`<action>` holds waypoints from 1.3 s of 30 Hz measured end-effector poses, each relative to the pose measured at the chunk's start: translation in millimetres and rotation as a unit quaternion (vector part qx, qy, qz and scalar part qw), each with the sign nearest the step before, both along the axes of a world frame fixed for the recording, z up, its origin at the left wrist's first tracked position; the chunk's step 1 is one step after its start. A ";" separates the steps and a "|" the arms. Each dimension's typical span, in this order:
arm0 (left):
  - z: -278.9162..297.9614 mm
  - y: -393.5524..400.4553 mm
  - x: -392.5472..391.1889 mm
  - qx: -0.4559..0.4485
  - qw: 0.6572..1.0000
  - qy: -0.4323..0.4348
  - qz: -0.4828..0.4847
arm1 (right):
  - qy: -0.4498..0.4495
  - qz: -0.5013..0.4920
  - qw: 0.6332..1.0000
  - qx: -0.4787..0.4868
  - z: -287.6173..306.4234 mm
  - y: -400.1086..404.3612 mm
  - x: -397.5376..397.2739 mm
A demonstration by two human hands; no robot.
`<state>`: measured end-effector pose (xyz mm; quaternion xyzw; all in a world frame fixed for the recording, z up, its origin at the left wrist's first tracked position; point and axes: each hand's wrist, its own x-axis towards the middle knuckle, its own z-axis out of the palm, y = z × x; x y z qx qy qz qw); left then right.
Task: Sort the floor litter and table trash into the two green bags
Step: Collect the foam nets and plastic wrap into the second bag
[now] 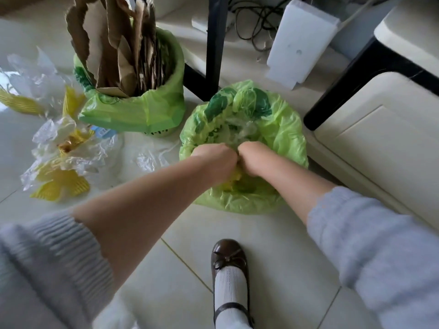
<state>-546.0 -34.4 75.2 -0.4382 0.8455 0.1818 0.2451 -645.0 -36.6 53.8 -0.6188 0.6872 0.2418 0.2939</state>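
Pale floor tiles (273,257) fill the frame, with a dark table leg (215,43) rising at the upper middle. At the centre, the left hand (215,157) and the right hand (255,155) sit knuckle to knuckle, both with fingers curled down into the near rim of a green bag (285,129), gripping its plastic; something yellow (235,176) shows just beneath the wrists, too hidden to identify. Crumpled clear film (242,129) lies inside this bag. Just to its upper left stands the second green bag (142,110), packed with upright torn cardboard (114,43) that reaches the top edge of the frame. Along the left side, loose clear plastic wrap (35,74) and yellow ribbed packaging (61,186) lie scattered on the tiles, well apart from the hands, with a thin clear scrap (152,157) nearer the held bag. A white foam block (299,39) leans at the upper right beside tangled cables (256,17), and a cream cabinet (380,138) runs down the right edge. A brown shoe (229,260) with a white sock stands at the bottom centre, between grey knitted sleeves (370,245).
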 end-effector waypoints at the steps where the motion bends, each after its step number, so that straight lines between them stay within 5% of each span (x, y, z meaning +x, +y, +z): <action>1: 9.2 -1.3 4.0 -0.037 0.999 0.015 0.002 | 0.001 -0.009 0.999 -0.043 12.0 5.2 -2.9; 4: 28.8 -0.8 36.2 -0.128 0.982 0.140 0.014 | -0.022 -0.006 0.983 -0.184 40.0 21.2 -9.4; 8: 47.5 26.3 102.2 -0.158 0.949 0.262 0.080 | -0.235 -0.008 0.900 -0.368 86.7 61.1 17.0; 14: -3.2 106.7 205.6 -0.056 0.973 0.149 0.166 | -0.375 0.052 0.859 -0.344 72.7 111.2 94.4; 17: -42.3 155.4 244.6 0.020 0.981 0.091 0.172 | -0.386 0.047 0.878 -0.279 37.3 122.5 129.0; 25: -136.7 253.3 288.3 0.130 0.990 -0.055 -0.001 | -0.268 0.012 0.958 -0.098 -48.3 119.6 157.7; 31: -168.7 269.4 299.7 0.049 0.992 0.100 0.057 | -0.214 -0.011 0.976 -0.048 -68.6 100.5 160.8; 34: -180.8 256.0 305.6 -0.011 0.962 0.244 0.125 | -0.203 -0.003 0.978 -0.041 -80.1 94.6 161.6; 39: -172.3 182.1 307.9 -0.061 0.896 0.294 0.326 | -0.192 0.020 0.976 -0.098 -97.6 64.6 164.3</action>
